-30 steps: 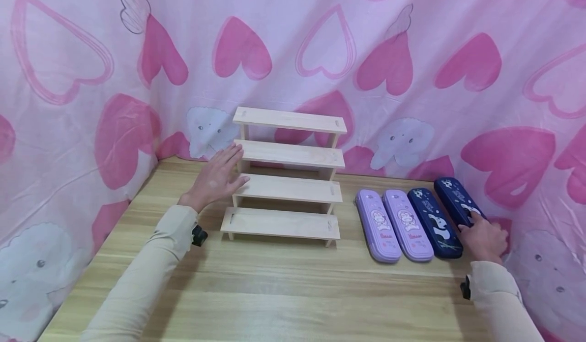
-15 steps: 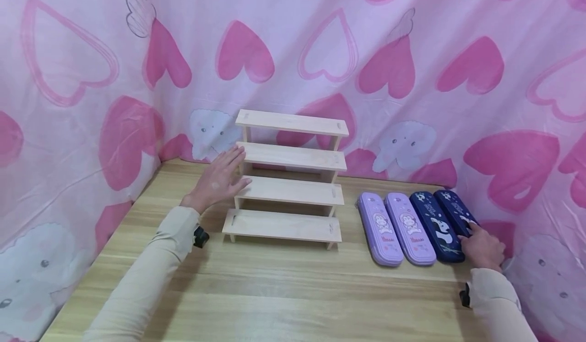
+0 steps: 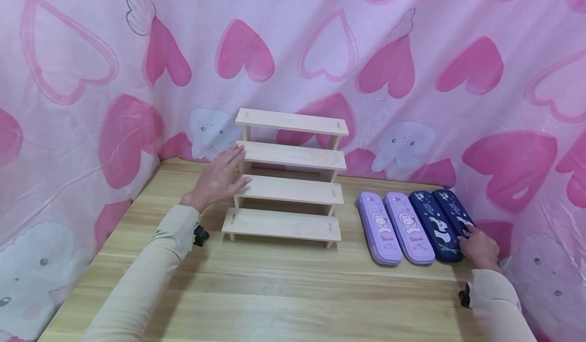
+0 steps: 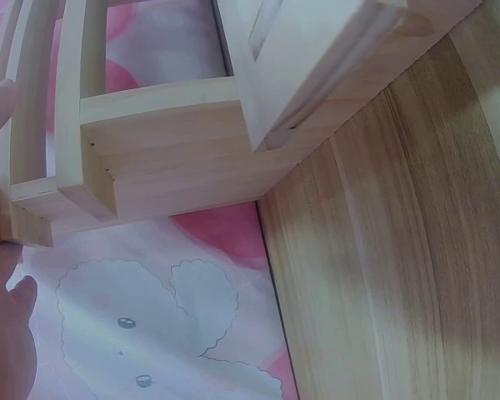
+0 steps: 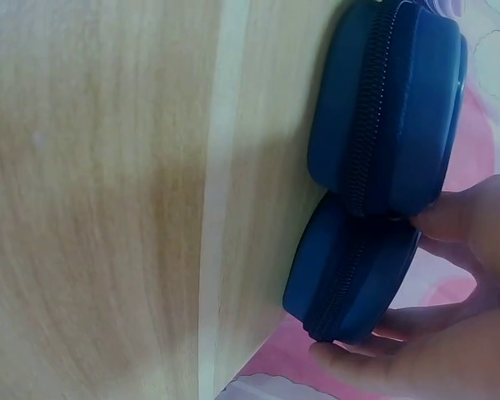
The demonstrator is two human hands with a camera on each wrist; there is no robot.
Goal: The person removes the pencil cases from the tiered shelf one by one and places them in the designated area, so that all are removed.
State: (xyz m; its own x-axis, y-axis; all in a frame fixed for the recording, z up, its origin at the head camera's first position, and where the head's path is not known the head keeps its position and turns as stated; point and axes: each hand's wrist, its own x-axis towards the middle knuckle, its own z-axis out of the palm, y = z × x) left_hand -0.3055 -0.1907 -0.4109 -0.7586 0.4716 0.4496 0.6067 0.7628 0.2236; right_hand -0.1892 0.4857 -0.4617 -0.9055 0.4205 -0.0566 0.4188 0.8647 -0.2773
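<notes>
My left hand [image 3: 214, 183] lies with straight fingers against the left side of a pale wooden four-step display rack [image 3: 286, 189]. In the left wrist view its fingertips touch the ends of the rack's boards [image 4: 92, 125]. At the far right my right hand [image 3: 479, 249] holds the near end of a navy panda pencil case [image 3: 450, 204], thumb on one side and fingers on the other, as the right wrist view shows. That case lies flat against a second navy panda pencil case [image 3: 432, 220]. Two lilac pencil cases [image 3: 380, 230] lie to their left.
A wooden table [image 3: 284, 291] carries everything. Pink heart-printed curtain [image 3: 247, 52] hangs behind and along both sides, close to the right hand. The rack stands near the back, left of the row of cases.
The rightmost navy pencil case has slid left in my right hand, closing the gap to its neighbour. The left hand stays at the rack. The head view has shifted slightly.
</notes>
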